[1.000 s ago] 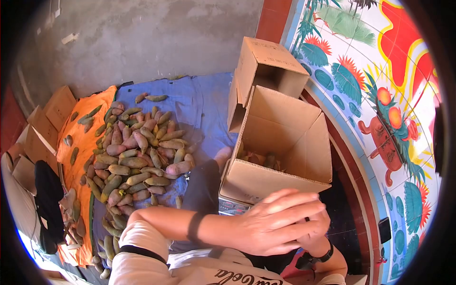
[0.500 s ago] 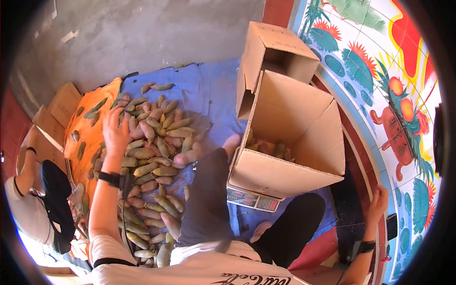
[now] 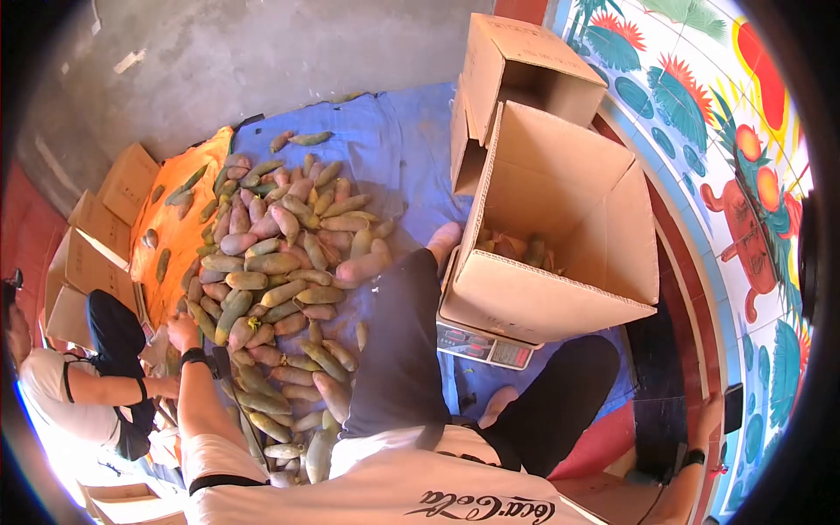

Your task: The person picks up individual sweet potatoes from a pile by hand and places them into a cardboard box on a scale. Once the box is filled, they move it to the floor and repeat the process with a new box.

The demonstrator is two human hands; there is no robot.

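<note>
My left hand is down at the left edge of a heap of elongated green-and-pink fruits, its fingers curled. Whatever it may hold is hidden. Beside it in the heap, one fruit shows yellowish bits. At the far right, my right hand is by the tiled wall, close to a black phone-like object; its fingers do not show clearly. Between my legs and the wall, a large open cardboard box stands on a digital scale, with several fruits at its bottom.
The fruits lie on a blue sheet and an orange sheet. More cardboard boxes stand behind the large one. Another person sits at the left, near stacked cartons. A grey wall closes off the back.
My left hand has gone from above the heap, fingers spread, down to its left edge. My right hand has moved lower. The other person's arm has come down toward the heap.
</note>
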